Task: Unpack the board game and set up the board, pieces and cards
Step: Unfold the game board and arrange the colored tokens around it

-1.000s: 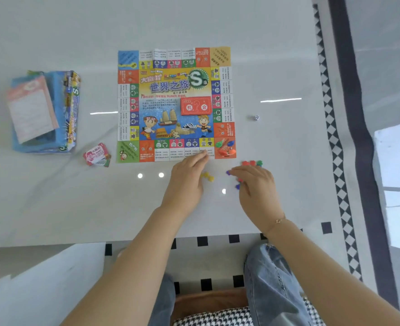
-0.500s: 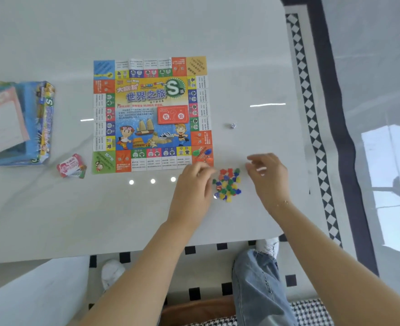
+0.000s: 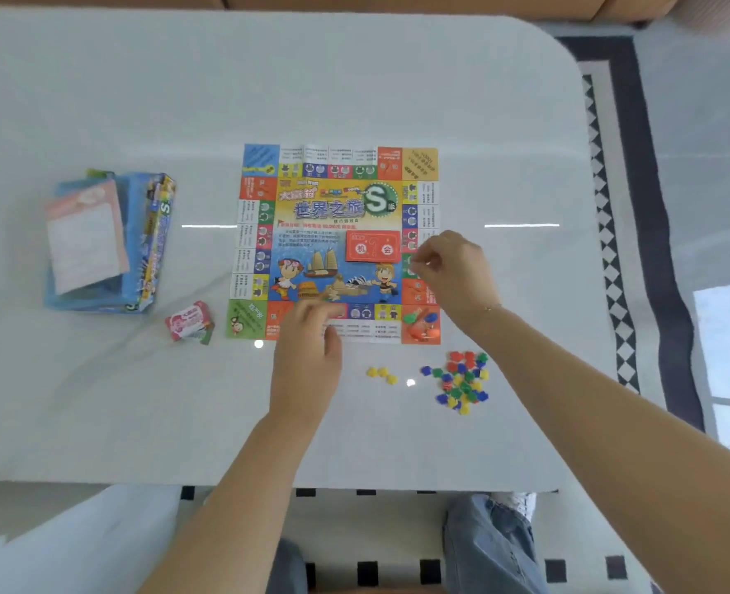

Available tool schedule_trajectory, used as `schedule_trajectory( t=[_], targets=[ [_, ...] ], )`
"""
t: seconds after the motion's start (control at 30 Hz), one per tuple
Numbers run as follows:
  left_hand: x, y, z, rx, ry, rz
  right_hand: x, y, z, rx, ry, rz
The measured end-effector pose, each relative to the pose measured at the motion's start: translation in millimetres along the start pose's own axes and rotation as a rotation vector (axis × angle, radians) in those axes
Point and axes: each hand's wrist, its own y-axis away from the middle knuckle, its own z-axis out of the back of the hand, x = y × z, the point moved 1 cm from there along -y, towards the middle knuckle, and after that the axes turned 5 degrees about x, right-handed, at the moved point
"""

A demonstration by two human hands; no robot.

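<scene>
Since half a second ago both hands have left the pile of pieces and moved up onto the board. On the white table (image 3: 97,422), the board (image 3: 337,199) lies flat at centre, a red card stack (image 3: 372,246) on its middle. At 9 o'clock sits the blue game box (image 3: 140,250). The left hand (image 3: 307,358) rests on the board's 6 o'clock edge, fingers loosely extended. The right hand (image 3: 453,272) hovers at its 3 o'clock edge, fingertips pinched; what they hold cannot be told. The colourful pile of pieces (image 3: 461,381) lies at 5 o'clock, three yellow pieces (image 3: 381,374) beside it.
</scene>
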Motion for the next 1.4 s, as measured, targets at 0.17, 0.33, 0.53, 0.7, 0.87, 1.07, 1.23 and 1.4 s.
schedule_trajectory(
  t=[0.17,0.33,0.53,0.7,0.87,1.07,1.23,1.4],
  targets=[
    [41.1,16.4,20.9,0.045,-0.011,0.037,56.0,-16.2,-55.1,0.258,0.048,0.195],
    [66.1,23.3,42.1,0.069,-0.001,0.045,67.2,-22.1,-81.9,0.19,0.092,0.176],
    [68.5,38.0,40.1,0.087,0.0,0.022,55.9,23.6,-52.3,-0.114,-0.099,0.088],
    [37.4,52.4,16.9,0.151,0.023,-0.056,23.4,88.5,-19.4,-0.122,-0.267,-0.084],
    [-3.7,65.9,-34.5,0.313,-0.024,-0.197,-35.7,138.3,13.3,-0.073,-0.189,-0.168],
    [-37.5,80.3,-79.7,0.386,-0.077,-0.26,-74.1,162.1,10.8,-0.022,-0.082,-0.096],
    [-43.2,83.5,-97.2,0.412,-0.134,-0.265,-79.0,171.3,-8.8,-0.072,0.012,-0.04],
    [-34.1,85.5,-100.9,0.414,-0.196,-0.284,-81.5,178.0,-12.7,-0.109,0.128,-0.04]
  ],
)
